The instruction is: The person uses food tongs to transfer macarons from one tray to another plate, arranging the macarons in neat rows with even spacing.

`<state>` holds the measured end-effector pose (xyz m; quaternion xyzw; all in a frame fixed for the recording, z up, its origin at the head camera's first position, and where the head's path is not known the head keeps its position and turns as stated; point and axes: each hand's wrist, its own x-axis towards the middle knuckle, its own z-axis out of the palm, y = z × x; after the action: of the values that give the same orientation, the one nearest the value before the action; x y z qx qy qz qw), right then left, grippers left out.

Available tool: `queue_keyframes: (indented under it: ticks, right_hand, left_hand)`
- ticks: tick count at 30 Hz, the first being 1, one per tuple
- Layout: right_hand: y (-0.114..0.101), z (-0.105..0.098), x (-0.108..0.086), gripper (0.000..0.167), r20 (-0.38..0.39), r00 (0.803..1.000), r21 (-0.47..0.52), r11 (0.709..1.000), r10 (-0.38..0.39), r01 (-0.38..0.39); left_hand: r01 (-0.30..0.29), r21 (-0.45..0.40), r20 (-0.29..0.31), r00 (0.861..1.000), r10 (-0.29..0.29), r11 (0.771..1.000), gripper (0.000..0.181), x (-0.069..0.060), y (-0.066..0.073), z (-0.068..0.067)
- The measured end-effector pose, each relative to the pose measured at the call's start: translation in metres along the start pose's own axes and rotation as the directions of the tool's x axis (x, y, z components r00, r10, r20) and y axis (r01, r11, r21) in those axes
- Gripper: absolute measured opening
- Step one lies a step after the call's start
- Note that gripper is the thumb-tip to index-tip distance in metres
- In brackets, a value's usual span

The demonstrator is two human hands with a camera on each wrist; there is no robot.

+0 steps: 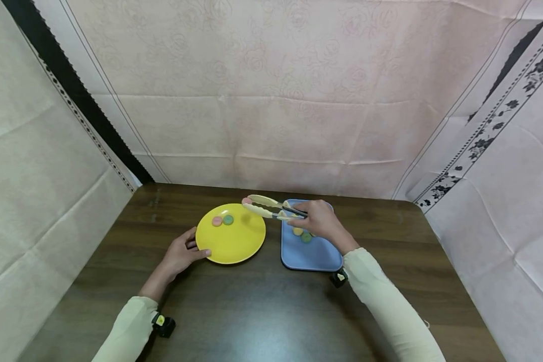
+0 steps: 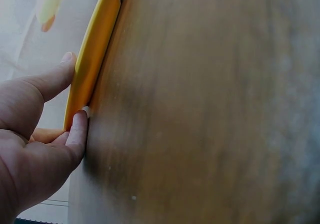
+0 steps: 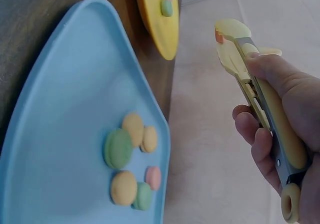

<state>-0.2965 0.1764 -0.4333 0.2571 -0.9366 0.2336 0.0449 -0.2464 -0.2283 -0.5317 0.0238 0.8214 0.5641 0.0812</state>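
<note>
My left hand point(image 1: 183, 252) holds the left rim of a round yellow plate point(image 1: 235, 244), thumb on the upper side and fingers at the edge and below, as the left wrist view shows. On that plate lie a pink macaron point(image 1: 217, 221) and a green macaron point(image 1: 228, 219), side by side. My right hand point(image 1: 321, 219) grips cream-coloured tongs point(image 3: 280, 129) above the gap between plate and tray. Between the tong tips, over the plate's upper right edge, is another pink macaron point(image 1: 246, 200). Under the right hand, a blue tray point(image 1: 309, 259) carries several yellow, green and pink macarons point(image 3: 118, 148).
Plate and tray stand near the far edge of a dark wooden table point(image 1: 253, 311). Pale patterned cloth point(image 1: 271, 125) hangs behind the table, with more cloth at both sides. A small black camera is strapped at each wrist.
</note>
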Motion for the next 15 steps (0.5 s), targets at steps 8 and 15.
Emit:
queue_keyframes:
  ticks: [8,15]
  right_hand:
    - [0.000,0.022,0.009,0.051,0.010,1.000,-0.054,0.998,-0.025,0.026]
    - [0.000,0.036,0.014,0.044,0.017,0.999,-0.077,0.996,-0.050,0.051]
  left_hand:
    - [0.007,0.016,-0.004,1.000,-0.006,1.000,0.095,0.001,0.001,0.000]
    - [0.004,0.015,-0.001,1.000,-0.004,1.000,0.094,0.000,0.001,0.001]
